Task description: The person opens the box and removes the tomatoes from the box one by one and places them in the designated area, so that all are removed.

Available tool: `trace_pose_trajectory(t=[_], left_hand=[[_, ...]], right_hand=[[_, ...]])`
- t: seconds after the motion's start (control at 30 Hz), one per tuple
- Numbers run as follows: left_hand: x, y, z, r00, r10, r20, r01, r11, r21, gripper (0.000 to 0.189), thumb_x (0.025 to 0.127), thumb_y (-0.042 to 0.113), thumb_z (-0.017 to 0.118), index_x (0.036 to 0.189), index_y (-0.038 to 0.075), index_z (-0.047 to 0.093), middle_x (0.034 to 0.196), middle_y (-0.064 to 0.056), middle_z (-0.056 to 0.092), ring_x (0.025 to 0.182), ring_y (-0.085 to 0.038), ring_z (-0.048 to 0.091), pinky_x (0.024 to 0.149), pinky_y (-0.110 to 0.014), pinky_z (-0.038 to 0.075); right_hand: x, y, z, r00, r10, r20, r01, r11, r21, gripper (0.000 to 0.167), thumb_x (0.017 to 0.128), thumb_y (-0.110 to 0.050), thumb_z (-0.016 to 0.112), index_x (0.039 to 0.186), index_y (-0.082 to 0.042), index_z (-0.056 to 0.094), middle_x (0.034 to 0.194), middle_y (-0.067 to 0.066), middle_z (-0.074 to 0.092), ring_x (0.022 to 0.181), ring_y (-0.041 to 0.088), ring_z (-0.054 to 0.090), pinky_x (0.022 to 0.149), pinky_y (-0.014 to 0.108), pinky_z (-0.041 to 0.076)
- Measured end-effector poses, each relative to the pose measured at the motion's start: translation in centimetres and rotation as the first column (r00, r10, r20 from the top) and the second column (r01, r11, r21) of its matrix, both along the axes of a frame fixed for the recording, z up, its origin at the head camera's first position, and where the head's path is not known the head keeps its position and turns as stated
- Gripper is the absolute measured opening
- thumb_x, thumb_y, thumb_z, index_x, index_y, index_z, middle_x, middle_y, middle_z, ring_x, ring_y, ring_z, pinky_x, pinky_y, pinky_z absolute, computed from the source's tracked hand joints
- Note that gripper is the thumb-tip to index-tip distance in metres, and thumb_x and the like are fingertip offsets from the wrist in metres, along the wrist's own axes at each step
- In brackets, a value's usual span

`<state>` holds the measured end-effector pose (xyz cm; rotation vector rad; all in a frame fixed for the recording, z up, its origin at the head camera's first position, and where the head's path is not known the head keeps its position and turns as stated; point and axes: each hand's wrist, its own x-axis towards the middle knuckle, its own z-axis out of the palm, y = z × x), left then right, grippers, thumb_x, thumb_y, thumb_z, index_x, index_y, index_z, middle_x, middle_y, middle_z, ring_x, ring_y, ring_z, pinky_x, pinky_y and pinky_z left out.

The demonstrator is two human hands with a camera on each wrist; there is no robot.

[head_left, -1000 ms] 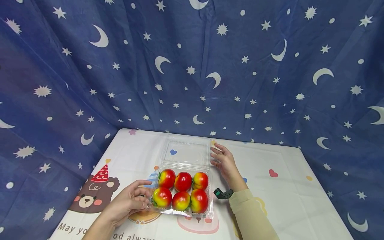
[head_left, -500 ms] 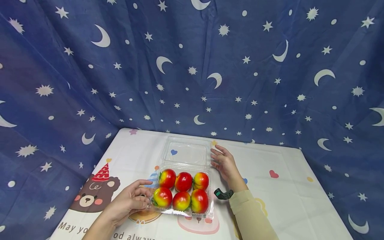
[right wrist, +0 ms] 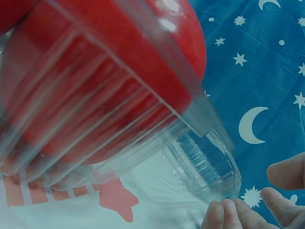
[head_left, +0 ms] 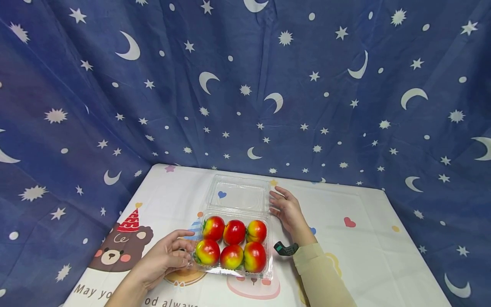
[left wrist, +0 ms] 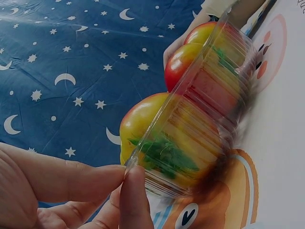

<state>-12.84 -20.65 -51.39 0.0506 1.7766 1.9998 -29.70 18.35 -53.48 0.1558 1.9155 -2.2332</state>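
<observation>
6 red-yellow fruits point(head_left: 234, 233), 1 clear box point(head_left: 270, 251), 1 lid point(head_left: 241, 195), 1 left grip point(head_left: 166, 257), 1 right grip point(head_left: 289, 212), 1 tan sleeve point(head_left: 321, 275), 1 black wrist device point(head_left: 286, 249), 1 bench point(head_left: 362, 251).

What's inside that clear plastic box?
Six red-and-yellow fruits sit in the clear plastic box, in two rows of three, with green leaves on some. The lid is folded back, so their tops show; whatever lies directly beneath them is hidden.

Dark lettering point(head_left: 92, 293) at the white tablecloth's point(head_left: 372, 264) near left reads "May yo", then, beyond the left forearm point(head_left: 128, 290), "od always".
</observation>
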Motion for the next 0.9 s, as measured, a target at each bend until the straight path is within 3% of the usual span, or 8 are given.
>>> trace_pose_trajectory(t=[0.3, 0.9], left_hand=[[0.0, 0.0, 0.0, 1.0, -0.007, -0.01, 0.007, 1.0, 0.006, 0.086, 0.086, -0.007, 0.073, 0.161, -0.002, 0.03, 0.113, -0.008, 0.064, 0.092, -0.018, 0.07, 0.079, -0.03, 0.065], [0.0, -0.1, 0.0, 1.0, -0.013, -0.017, 0.013, 1.0, 0.001, 0.086, 0.087, -0.007, 0.071, 0.161, -0.002, 0.029, 0.114, -0.009, 0.064, 0.093, -0.018, 0.071, 0.079, -0.029, 0.065]], right_hand=[[0.1, 0.4, 0.1, 1.0, -0.012, -0.008, 0.012, 1.0, 0.012, 0.063, 0.103, -0.006, 0.056, 0.164, -0.008, 0.039, 0.164, 0.017, 0.051, 0.129, 0.034, 0.06, 0.094, 0.035, 0.059], [0.6, 1.2, 0.4, 1.0, -0.016, -0.02, 0.017, 1.0, 0.024, 0.062, 0.104, -0.007, 0.056, 0.164, -0.007, 0.039, 0.162, 0.019, 0.053, 0.129, 0.034, 0.06, 0.096, 0.036, 0.06]])
